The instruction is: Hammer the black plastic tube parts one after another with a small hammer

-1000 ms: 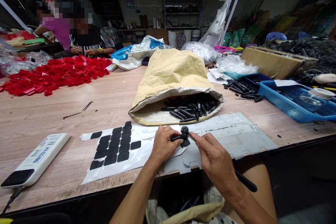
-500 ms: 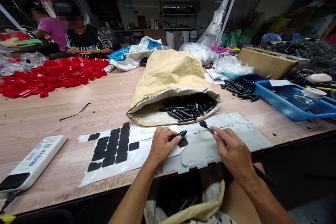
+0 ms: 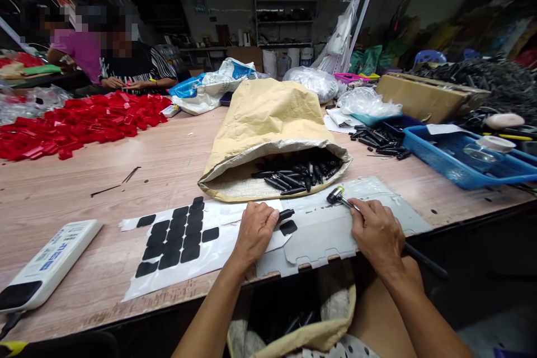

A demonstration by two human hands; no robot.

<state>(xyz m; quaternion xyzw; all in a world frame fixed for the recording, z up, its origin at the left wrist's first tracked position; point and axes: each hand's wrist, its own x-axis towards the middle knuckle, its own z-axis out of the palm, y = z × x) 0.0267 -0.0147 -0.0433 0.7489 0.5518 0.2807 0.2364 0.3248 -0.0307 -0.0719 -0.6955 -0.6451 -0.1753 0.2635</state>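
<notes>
My left hand (image 3: 257, 229) is closed round a black pen-like tube (image 3: 286, 214), its tip sticking out to the right over the grey board (image 3: 331, 235). My right hand (image 3: 377, 229) grips a small hammer (image 3: 334, 196) by its metal shaft; a yellow face shows on the head, and the dark handle runs out behind the wrist. The hammer head is held above the board, apart from the tube. Beneath the tube lies a black rounded square pad (image 3: 288, 227). Left of my left hand, a white sheet (image 3: 134, 285) carries several such black pads (image 3: 172, 240).
An open paper sack (image 3: 268, 106) of black tubes (image 3: 289, 176) lies ahead. A blue tray (image 3: 457, 173) is at the right, a white device (image 3: 50, 263) at the left. Red parts (image 3: 84, 123) are heaped near two people. Below the table edge, another sack (image 3: 310, 338) gapes.
My right hand has turned the hammer and shifted slightly right, so its yellow face now shows. My left hand stays closed on the tube, its fingers tucked in. The camera view has shifted a little.
</notes>
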